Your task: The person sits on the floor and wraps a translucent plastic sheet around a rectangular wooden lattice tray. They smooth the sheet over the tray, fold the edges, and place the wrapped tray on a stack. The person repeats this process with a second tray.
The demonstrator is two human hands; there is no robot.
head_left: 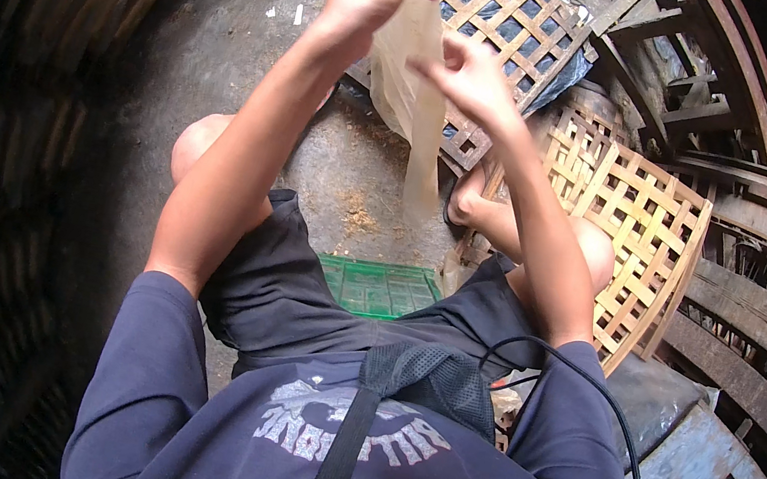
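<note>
A thin, translucent, pale yellowish plastic sheet (406,91) hangs in front of me, its long narrow end reaching down between my legs. It may be a bag; I cannot tell. My left hand (367,5) is raised higher and pinches the sheet's top edge. Lower and to the right, my right hand (476,82) has curled fingers at the sheet's right side, with the thumb across it. Beneath the sheet and beyond it to the right lies a woven slat panel (509,32) with dark blue plastic showing through its gaps.
I sit low, knees apart, with a green plastic crate (375,287) below me. A woven bamboo panel (643,232) leans beside my right knee. Wooden planks (750,291) are stacked at the right. Scraps lie on the grey floor (224,40). A black cable (622,422) runs past my right arm.
</note>
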